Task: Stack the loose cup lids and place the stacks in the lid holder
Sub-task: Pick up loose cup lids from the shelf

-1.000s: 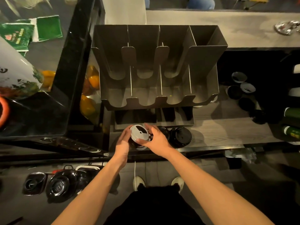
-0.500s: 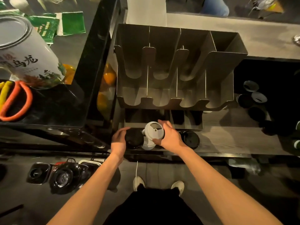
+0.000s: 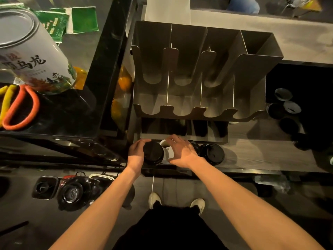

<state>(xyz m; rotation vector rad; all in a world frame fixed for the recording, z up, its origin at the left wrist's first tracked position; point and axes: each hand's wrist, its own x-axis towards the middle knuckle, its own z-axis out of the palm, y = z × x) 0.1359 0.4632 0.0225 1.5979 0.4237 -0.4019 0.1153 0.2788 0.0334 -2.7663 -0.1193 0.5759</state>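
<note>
A metal lid holder (image 3: 252,69) with several upright slots stands on the counter in front of me, its slots bare. Below it, near the counter's front edge, my left hand (image 3: 136,154) grips a short stack of black lids (image 3: 153,153). My right hand (image 3: 182,150) curls over white lids (image 3: 166,152) right beside that stack, and covers most of them. More black lids (image 3: 213,153) lie just right of my right hand. Loose black and white lids (image 3: 288,109) are scattered at the far right of the counter.
A low metal tray (image 3: 183,138) sits under the holder, just behind my hands. A glass case (image 3: 100,87) with oranges stands on the left, a large tea tin (image 3: 30,55) and scissors on top. Blender jugs (image 3: 72,192) sit on the floor at lower left.
The white lid my right hand held tilted up has come down beside the black stack. My left hand has closed round the black stack. The camera has shifted closer.
</note>
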